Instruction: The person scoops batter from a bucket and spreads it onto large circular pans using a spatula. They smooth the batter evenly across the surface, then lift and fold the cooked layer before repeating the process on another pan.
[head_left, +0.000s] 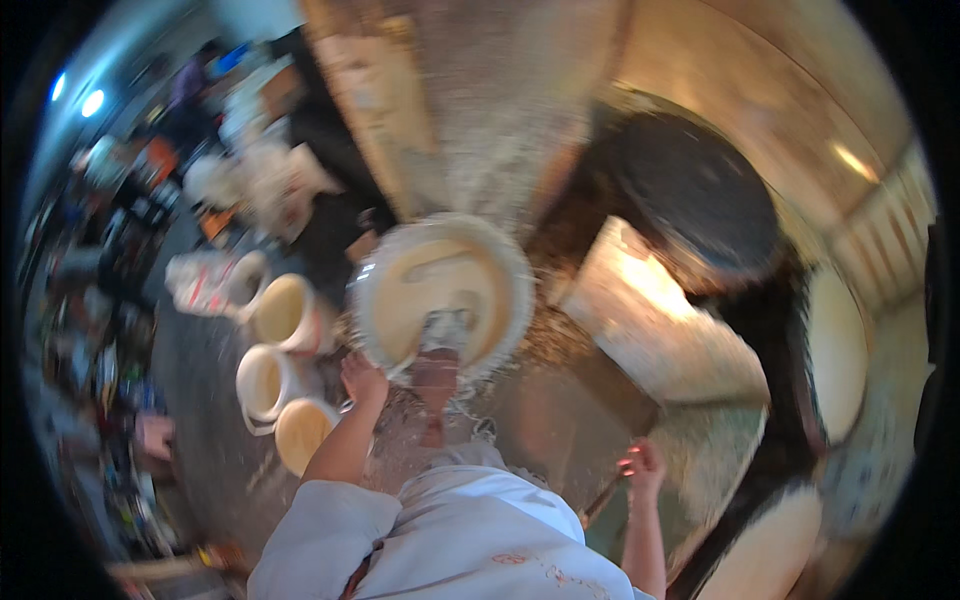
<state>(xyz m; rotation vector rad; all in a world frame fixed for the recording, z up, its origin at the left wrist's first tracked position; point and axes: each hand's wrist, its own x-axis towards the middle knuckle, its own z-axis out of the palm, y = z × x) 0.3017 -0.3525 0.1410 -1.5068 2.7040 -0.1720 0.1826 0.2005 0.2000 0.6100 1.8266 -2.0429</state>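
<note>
A wide basin (519, 300), seemingly lined with clear plastic, holds cream-coloured batter (397, 300) in front of me. Inside it rests a batter-coated tool (448, 330), and a broad brown piece (435, 375), perhaps its handle, crosses the near rim. Beside the basin's near-left edge is my left hand (367, 381), fingers apart and nothing visible in it; blur hides whether it touches the rim. Farther right, my right hand (643, 466) is closed around a thin dark stick (602, 501), which slants down towards my white apron (480, 517).
Several pale buckets (274, 381) stand left of the basin. To the right are a round black griddle (697, 187), a brightly lit pale slab (667, 337) and two pale round surfaces (836, 356). Chaff (559, 330) litters the floor. Bags (277, 187) and a person (191, 79) appear farther left.
</note>
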